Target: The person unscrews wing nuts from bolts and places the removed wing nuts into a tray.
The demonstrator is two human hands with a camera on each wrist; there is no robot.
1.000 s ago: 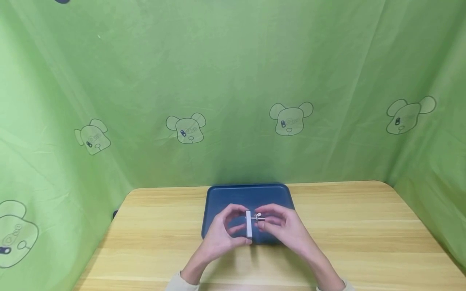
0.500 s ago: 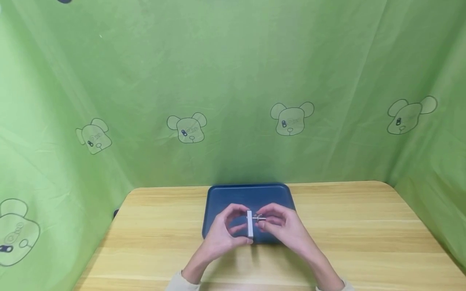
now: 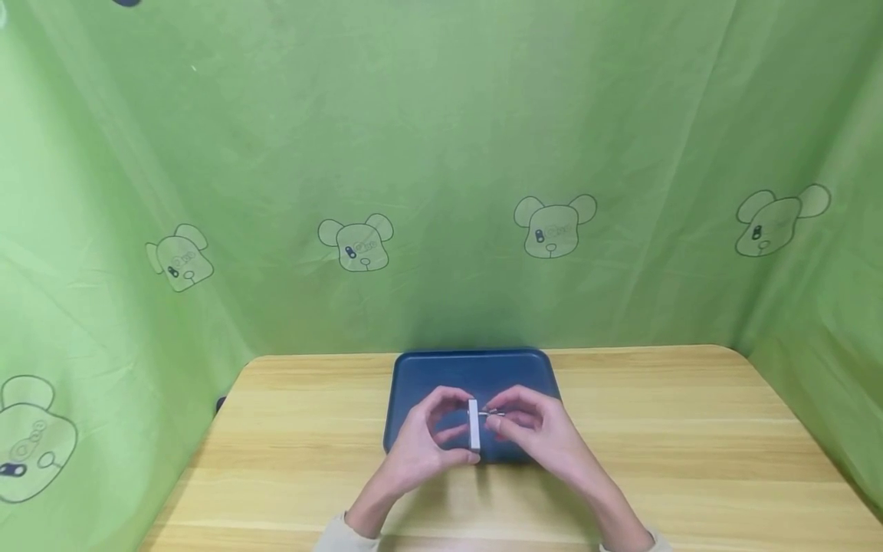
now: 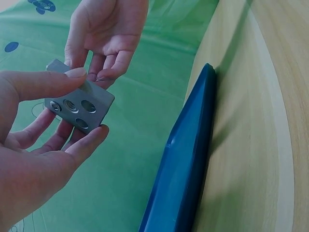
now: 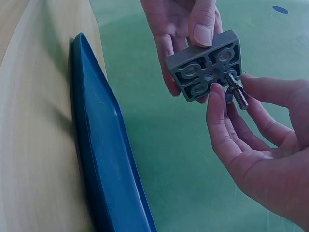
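Observation:
My left hand grips a square grey metal plate by its opposite edges, thumb on one and fingers on the other, above the blue tray. Round holes show in its smooth face in the left wrist view; the recessed, ribbed back faces the right wrist camera. A threaded bolt goes through one corner hole and sticks out towards my right hand. On its thread sits a small wing nut, a short way off the plate. My right thumb and index finger pinch at the nut, partly hiding it.
A blue tray with a raised rim lies on the wooden table, under and behind the hands. A green curtain with bear-head prints hangs round the table's back and sides.
The wing nut has turned on the bolt; its raised wing no longer stands up. My right fingertips have closed in on it. The left hand and plate stay nearly still.

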